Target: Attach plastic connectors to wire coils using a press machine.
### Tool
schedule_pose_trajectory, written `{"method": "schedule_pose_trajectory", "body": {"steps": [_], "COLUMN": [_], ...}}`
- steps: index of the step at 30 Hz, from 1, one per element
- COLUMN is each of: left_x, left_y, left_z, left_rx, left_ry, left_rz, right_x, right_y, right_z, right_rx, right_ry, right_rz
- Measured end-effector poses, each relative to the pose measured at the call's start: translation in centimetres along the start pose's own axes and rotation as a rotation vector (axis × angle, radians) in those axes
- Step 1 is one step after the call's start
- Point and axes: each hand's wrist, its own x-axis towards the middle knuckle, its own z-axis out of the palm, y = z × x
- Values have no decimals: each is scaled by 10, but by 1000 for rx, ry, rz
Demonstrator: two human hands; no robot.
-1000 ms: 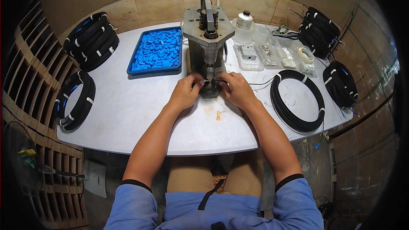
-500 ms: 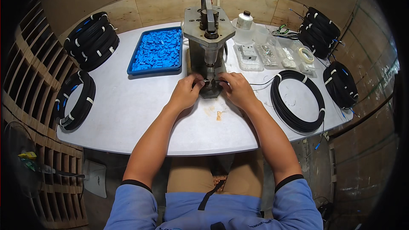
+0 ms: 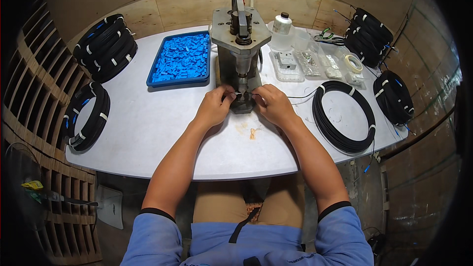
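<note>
A metal press (image 3: 241, 44) stands at the middle of the table, its ram pointing down over a small base. At that base, my left hand (image 3: 217, 102) pinches a thin piece too small to name, on the left of the tool. My right hand (image 3: 270, 99) is closed on the end of a black cable (image 3: 301, 97) at the tool's right side. From there the cable runs right to a large black cable coil (image 3: 319, 113) lying on the table. The fingertips partly hide where the two ends meet under the ram.
A blue tray (image 3: 152, 83) of small blue parts stands left of the press. Coils of black cable (image 3: 106, 49) lie at both sides. Back right are a white bottle (image 3: 283, 23), clear boxes of small parts (image 3: 310, 64), a tape roll (image 3: 353, 63) and green-handled pliers (image 3: 325, 34).
Both hands stay at the press base with almost no movement. The right hand has shifted very slightly; the coil and tray are where they were.
</note>
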Motion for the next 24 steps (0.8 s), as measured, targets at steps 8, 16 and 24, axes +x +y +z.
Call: {"method": "schedule_pose_trajectory", "body": {"steps": [8,16,24], "left_x": [0,0,0], "left_y": [0,1,5], "left_z": [1,0,3], "left_rx": [5,4,-3], "left_ry": [3,2,24], "left_rz": [2,9,-26], "right_x": [-1,-1,-1], "right_y": [1,1,4], "right_z": [-1,-1,3], "right_rx": [-5,-19,47], "right_ry": [24,28,101], "right_rz": [-43,-59,-42]}}
